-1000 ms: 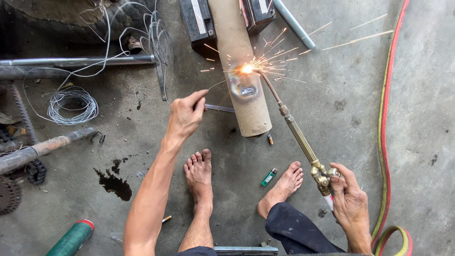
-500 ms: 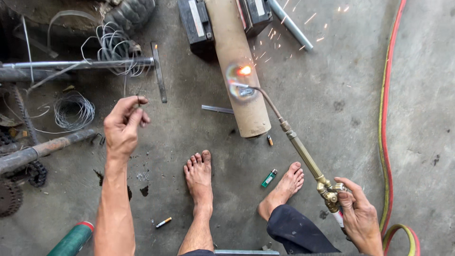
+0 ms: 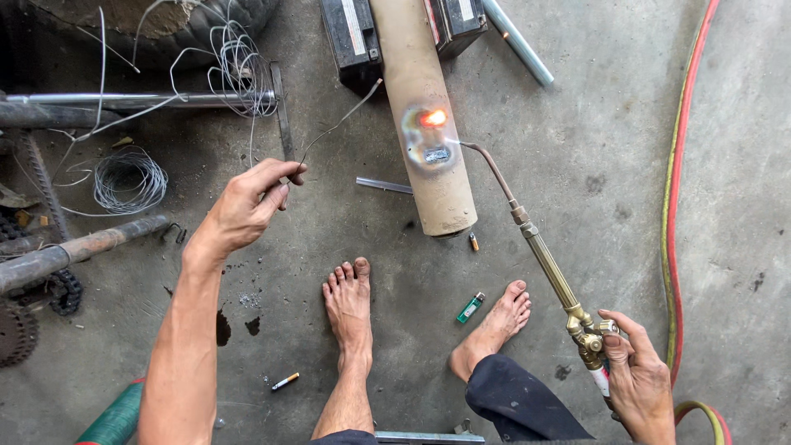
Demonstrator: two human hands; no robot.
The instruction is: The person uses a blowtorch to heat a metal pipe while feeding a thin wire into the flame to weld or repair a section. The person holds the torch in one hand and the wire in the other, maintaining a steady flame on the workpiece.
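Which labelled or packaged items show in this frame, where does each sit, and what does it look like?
Two black box-shaped batteries, top centre, one on each side of the tan pipe: pale label strips on top, print too small to read.
Green lighter, on the floor between the bare feet: small and slim, metal cap.
No signs or screens.
The left hand pinches a thin wire; the right hand holds a brass torch.

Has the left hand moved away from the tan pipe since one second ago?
Yes. The left hand, pinching a thin wire, has drawn back leftward from the tan pipe.
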